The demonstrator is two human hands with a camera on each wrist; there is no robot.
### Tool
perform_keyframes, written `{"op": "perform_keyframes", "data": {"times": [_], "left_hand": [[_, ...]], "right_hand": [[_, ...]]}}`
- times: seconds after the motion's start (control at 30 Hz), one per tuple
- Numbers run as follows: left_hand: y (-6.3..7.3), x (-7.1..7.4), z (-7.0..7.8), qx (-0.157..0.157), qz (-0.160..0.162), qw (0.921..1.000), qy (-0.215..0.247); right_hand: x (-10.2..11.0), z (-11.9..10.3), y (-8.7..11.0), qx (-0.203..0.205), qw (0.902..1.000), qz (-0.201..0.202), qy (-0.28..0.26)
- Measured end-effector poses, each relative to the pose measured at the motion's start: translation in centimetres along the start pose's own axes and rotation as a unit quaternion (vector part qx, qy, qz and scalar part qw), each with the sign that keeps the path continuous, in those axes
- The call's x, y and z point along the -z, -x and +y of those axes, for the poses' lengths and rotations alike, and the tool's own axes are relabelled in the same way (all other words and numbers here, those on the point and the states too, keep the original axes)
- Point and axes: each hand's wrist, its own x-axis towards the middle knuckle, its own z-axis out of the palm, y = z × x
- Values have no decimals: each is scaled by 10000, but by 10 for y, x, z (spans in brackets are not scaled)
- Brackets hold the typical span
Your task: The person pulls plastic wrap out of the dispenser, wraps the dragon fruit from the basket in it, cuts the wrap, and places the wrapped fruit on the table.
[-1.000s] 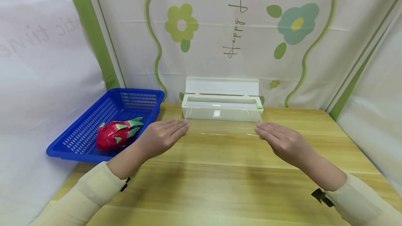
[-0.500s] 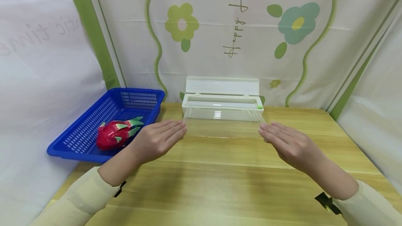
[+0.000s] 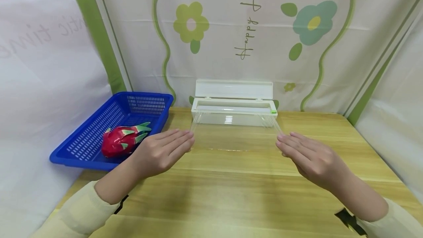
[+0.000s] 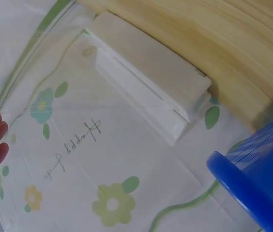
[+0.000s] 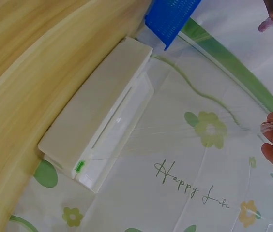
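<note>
A clear sheet of plastic wrap (image 3: 231, 135) stretches from the open white wrap dispenser (image 3: 234, 119) toward me, its front edge hanging between both hands. My left hand (image 3: 162, 153) pinches the sheet's left corner between thumb and fingers. At the right corner, my right hand (image 3: 314, 159) pinches the wrap too; gathered film shows between its fingers (image 5: 271, 126) in the right wrist view. The dispenser's lid (image 3: 234, 89) stands raised at the back, and a small green slider (image 3: 273, 112) sits at its right end. Both thumbs are hidden in the head view.
To the left stands a blue plastic basket (image 3: 79, 165) holding a red dragon fruit (image 3: 120, 141) with green scales. My left forearm passes close to its right side. The wooden table (image 3: 228, 201) runs back to a printed curtain (image 3: 224, 47) behind the dispenser.
Both hands have moved back toward me and slightly apart, drawing more wrap out of the dispenser. The dispenser, basket and dragon fruit have stayed in place.
</note>
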Motion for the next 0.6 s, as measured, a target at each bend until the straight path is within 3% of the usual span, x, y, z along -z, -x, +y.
{"op": "perform_keyframes", "data": {"times": [0.6], "left_hand": [[-4,10,4,-303,148,9993,-177]], "right_hand": [[5,-2,1,170,9991,385,-81]]}}
